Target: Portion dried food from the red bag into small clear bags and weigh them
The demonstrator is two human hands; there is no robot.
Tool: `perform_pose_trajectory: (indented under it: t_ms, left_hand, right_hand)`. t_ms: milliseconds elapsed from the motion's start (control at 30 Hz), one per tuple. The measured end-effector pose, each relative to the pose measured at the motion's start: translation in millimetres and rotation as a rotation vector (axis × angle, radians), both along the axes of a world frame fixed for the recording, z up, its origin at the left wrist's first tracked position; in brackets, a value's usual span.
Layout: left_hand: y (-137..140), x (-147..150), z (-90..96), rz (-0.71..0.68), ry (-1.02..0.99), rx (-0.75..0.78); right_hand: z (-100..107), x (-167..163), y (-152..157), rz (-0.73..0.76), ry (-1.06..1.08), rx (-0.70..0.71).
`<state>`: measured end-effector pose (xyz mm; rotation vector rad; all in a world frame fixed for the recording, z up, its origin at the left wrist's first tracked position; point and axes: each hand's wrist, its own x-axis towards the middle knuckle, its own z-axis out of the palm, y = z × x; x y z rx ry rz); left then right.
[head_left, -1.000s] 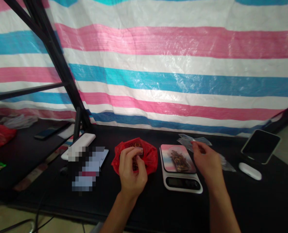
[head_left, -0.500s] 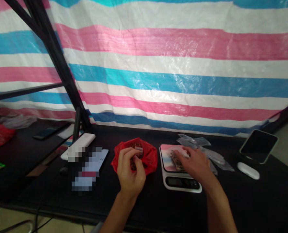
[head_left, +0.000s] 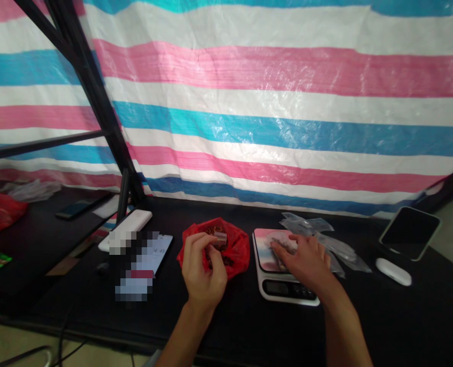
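Note:
Over a red plastic bag [head_left: 238,250] of brown bits, my left hand [head_left: 204,270] is closed in a pinch. A small shiny, see-through cup-like piece [head_left: 221,238] shows at its fingertips; its exact kind is unclear. My right hand [head_left: 306,260] is at a kitchen scale [head_left: 262,255] with a white body and pink-and-blue top. Its thumb and fingers are closed on a small clear plastic bag [head_left: 280,250] with brownish contents, lying on the scale plate. The hand partly covers this bag. The scale's display [head_left: 277,288] is dark and unreadable.
Flat clear bags [head_left: 337,244] lie behind and right of the scale. Farther right are a white earbud case [head_left: 393,271] and a propped-up phone [head_left: 409,232]. Left are a lit phone [head_left: 161,255], a white power bank [head_left: 134,224] and a black metal frame [head_left: 92,97].
The shiny piece at my left fingertips shows more clearly over the brown bits. My right hand stays at the bag on the scale, its fingers slightly shifted. The whole view has shifted slightly.

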<state>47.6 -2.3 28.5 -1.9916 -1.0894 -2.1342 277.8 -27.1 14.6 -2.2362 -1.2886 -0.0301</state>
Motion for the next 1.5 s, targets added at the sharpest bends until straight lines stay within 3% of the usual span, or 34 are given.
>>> perform_pose_trajectory:
  t_ms: [167,267,333,433,567,767,967,1067,1333,1500]
  left_hand:
    - [-7.0,6.6,-3.4,-0.056,0.029,0.002]
    - [-10.9,14.9,-6.0,-0.131,0.054,-0.032]
    - [-11.7,21.4,-8.1,-0.187,0.062,-0.122]
    - [-9.2,30.7,-13.9,-0.229,0.042,-0.349]
    - [0.7,36.3,-24.7,-0.316,-0.093,-0.598]
    - [12.8,24.3,-28.6,-0.397,-0.26,-0.67]
    - [12.5,12.7,-22.0,-0.476,-0.221,-0.619]
    - [13.9,9.6,-18.7,-0.446,-0.216,-0.609]
    - [16.3,9.9,-13.6,-0.446,-0.225,-0.7]
    - [14.2,14.6,-13.8,-0.518,-0.25,-0.727]
  right_hand:
    - [6.5,-5.1,6.9,0.003,0.055,-0.01]
    - [13.7,-8.3,12.0,0.023,0.159,0.062]
    - [18.0,-13.4,14.7,0.116,0.326,0.162]
    - [24.3,-30.2,17.1,0.37,0.668,0.31]
    - [31.1,-59.5,17.6,0.635,0.921,0.349]
    - [31.9,-78.4,21.0,0.681,1.095,0.316]
    - [27.4,-86.4,27.9,0.711,1.092,0.263]
    - [26.5,-88.8,29.5,0.698,1.054,0.263]
    - [21.5,-85.7,29.6,0.723,0.818,0.246]
    - [22.1,-85.5,30.0,0.681,0.655,0.351]
